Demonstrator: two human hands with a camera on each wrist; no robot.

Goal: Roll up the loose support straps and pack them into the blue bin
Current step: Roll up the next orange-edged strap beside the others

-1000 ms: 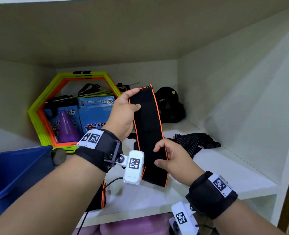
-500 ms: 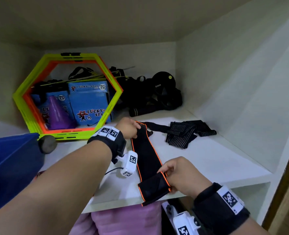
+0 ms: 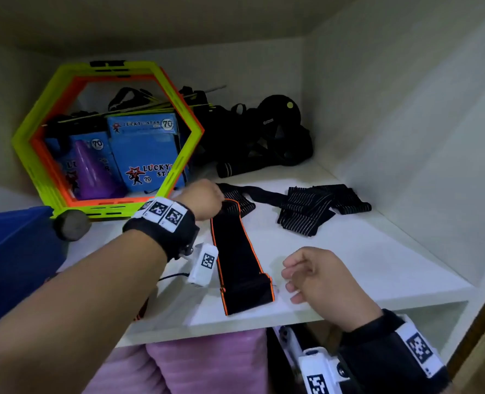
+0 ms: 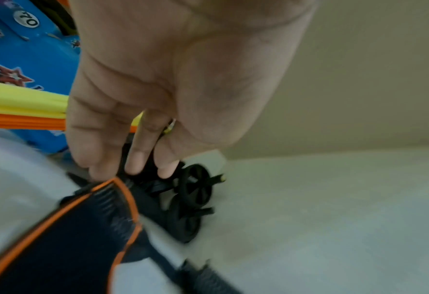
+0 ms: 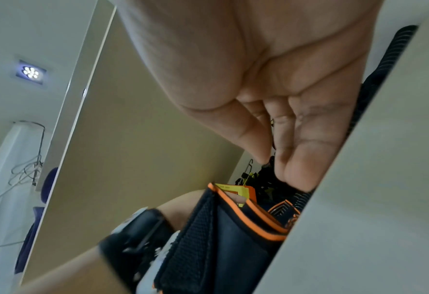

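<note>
A black support strap with orange edging (image 3: 237,257) lies flat and unrolled on the white shelf (image 3: 349,268), running from the back toward the front edge. My left hand (image 3: 207,200) is at its far end. In the left wrist view the straight fingers (image 4: 95,169) press down on that end of the strap (image 4: 70,248). My right hand (image 3: 292,280) hovers just right of the near end, fingers loosely curled, holding nothing. The blue bin (image 3: 14,251) stands at the left. Black striped straps (image 3: 306,211) lie loose farther back on the right.
Green and orange hexagon rings (image 3: 107,211) lean at the back left around blue boxes (image 3: 147,155) and a purple cone (image 3: 90,172). Black gear (image 3: 278,132) is piled at the back. A grey dumbbell end (image 3: 70,224) sits by the bin. Pink rolls (image 3: 207,362) lie below the shelf.
The strap, held upright a second ago, has been lowered flat onto the shelf. My right hand let go of its near end and moved slightly right. The left hand stays at the far end.
</note>
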